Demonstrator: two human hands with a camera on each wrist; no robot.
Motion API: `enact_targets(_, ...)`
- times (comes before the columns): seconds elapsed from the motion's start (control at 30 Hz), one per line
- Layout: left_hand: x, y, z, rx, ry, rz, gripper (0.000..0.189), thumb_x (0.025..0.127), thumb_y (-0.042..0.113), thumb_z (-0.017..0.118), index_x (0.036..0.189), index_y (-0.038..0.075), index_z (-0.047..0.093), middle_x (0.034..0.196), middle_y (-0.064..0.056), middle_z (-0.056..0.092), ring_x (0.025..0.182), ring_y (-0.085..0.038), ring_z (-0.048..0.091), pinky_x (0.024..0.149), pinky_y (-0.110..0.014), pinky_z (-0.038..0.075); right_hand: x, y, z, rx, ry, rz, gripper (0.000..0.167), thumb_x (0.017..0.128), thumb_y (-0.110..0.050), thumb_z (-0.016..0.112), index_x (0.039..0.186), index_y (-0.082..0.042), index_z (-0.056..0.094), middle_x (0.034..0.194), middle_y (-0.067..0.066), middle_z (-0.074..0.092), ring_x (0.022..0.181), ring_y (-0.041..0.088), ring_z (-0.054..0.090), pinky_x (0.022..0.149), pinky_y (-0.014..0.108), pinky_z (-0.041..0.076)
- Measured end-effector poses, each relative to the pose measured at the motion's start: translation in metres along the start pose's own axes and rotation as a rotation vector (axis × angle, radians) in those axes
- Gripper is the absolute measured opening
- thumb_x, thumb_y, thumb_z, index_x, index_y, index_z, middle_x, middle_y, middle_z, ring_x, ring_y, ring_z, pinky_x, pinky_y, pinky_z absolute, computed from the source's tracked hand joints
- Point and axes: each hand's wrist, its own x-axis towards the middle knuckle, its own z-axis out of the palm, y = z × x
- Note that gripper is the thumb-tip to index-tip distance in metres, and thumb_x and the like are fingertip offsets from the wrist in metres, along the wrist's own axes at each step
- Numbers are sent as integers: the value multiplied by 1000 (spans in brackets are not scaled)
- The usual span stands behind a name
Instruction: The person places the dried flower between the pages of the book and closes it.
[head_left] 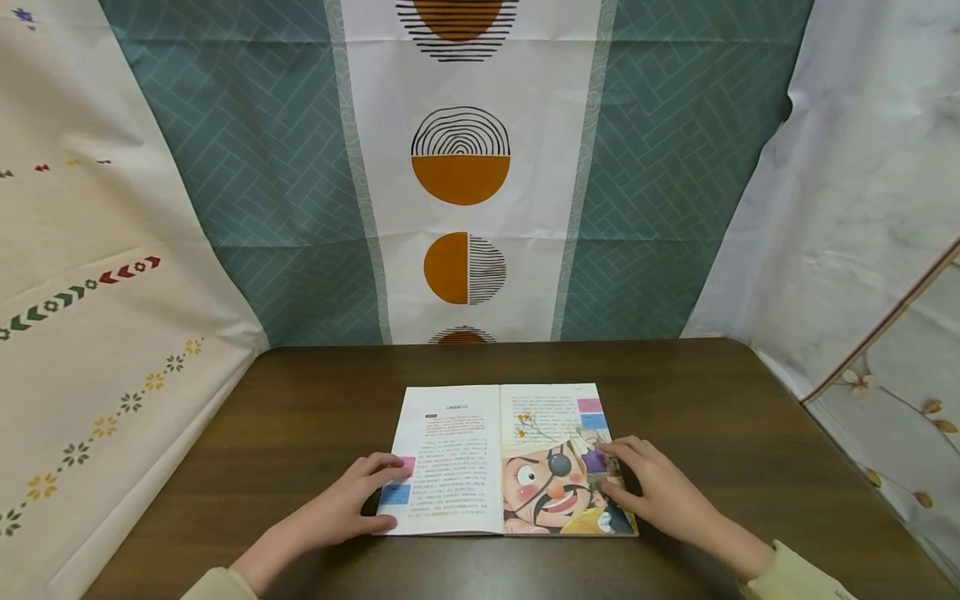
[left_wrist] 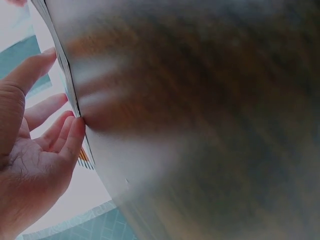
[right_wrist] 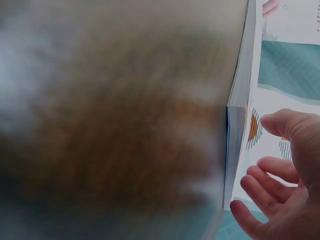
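Note:
An open picture book (head_left: 480,450) lies flat on a dark wooden table (head_left: 750,433). Its left page carries text; its right page shows a cartoon face with an eye patch. My left hand (head_left: 360,500) rests on the outer edge of the left page, fingers lying by pink and blue sticky tabs (head_left: 396,492). In the left wrist view the fingertips (left_wrist: 75,132) touch the page edges (left_wrist: 70,90). My right hand (head_left: 637,479) lies with relaxed fingers on the right page near its outer edge. The right wrist view shows that hand (right_wrist: 280,190) beside the stacked page edges (right_wrist: 240,115).
Cloth backdrops close in the table: teal and white with orange circles (head_left: 460,158) behind, cream with small patterns (head_left: 97,333) at the left, white (head_left: 862,208) at the right. Bare tabletop surrounds the book.

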Motion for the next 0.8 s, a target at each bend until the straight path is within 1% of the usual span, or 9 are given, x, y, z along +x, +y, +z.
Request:
enact_targets(0.13, 0, 1, 0, -5, -4, -5, 64, 85, 38, 76, 141, 18, 54, 143, -6, 48, 124, -25, 45, 104, -40, 47, -8, 1, 0, 2, 24, 27, 47, 89, -39, 73, 126, -11, 64, 120, -4, 62, 110, 17, 62, 88, 41, 55)
enact_targets(0.2, 0, 1, 0, -4, 1, -3, 63, 85, 36, 76, 141, 17, 54, 143, -6, 48, 124, -25, 45, 104, -40, 47, -12, 2, -1, -3, 32, 40, 47, 88, -39, 74, 125, -11, 65, 119, -4, 62, 110, 17, 61, 89, 41, 55)
enact_targets(0.3, -1, 2, -1, 5, 9, 2, 63, 85, 34, 77, 141, 16, 55, 142, -6, 49, 124, -26, 46, 103, -37, 48, -17, 4, -1, 13, 16, 63, 48, 88, -37, 74, 126, -10, 64, 119, -3, 62, 111, 19, 62, 89, 43, 55)
enact_targets(0.4, -1, 2, -2, 5, 5, -4, 62, 85, 35, 77, 140, 16, 55, 141, -6, 49, 124, -26, 46, 103, -37, 48, -21, 6, -1, 43, -19, 99, 49, 88, -36, 73, 127, -9, 63, 117, -3, 61, 110, 20, 62, 88, 42, 55)
enact_targets(0.47, -1, 2, -3, 0, -4, -13, 62, 85, 36, 76, 140, 16, 55, 142, -5, 49, 125, -26, 46, 104, -37, 48, -23, 7, -1, 61, -34, 118, 49, 89, -37, 73, 128, -9, 63, 115, -3, 61, 106, 17, 62, 85, 38, 55)
enact_targets(0.53, -1, 2, -3, -5, -12, -20, 62, 85, 37, 76, 140, 16, 55, 142, -5, 49, 125, -26, 46, 104, -37, 48, -24, 8, 0, 78, -38, 134, 50, 88, -37, 73, 128, -10, 63, 112, -5, 60, 100, 12, 59, 80, 32, 54)
enact_targets(0.63, 0, 2, -3, -10, -22, -28, 63, 86, 38, 75, 141, 16, 54, 143, -5, 48, 126, -26, 45, 104, -37, 49, -26, 10, 1, 126, -41, 135, 51, 87, -36, 74, 130, -10, 62, 106, -7, 58, 92, 6, 53, 72, 25, 49)
enact_targets(0.7, 0, 2, -3, -8, -24, -30, 63, 86, 38, 75, 141, 16, 54, 143, -5, 48, 126, -26, 45, 104, -38, 49, -27, 11, 1, 164, -40, 129, 52, 87, -35, 75, 130, -9, 62, 102, -7, 57, 88, 3, 51, 69, 23, 46)
enact_targets(0.8, 0, 2, -4, -1, -23, -30, 63, 85, 38, 76, 141, 16, 55, 143, -5, 48, 125, -26, 45, 104, -38, 49, -29, 12, 0, 235, -32, 108, 52, 86, -32, 76, 129, -7, 61, 99, -5, 56, 85, 0, 49, 68, 22, 46)
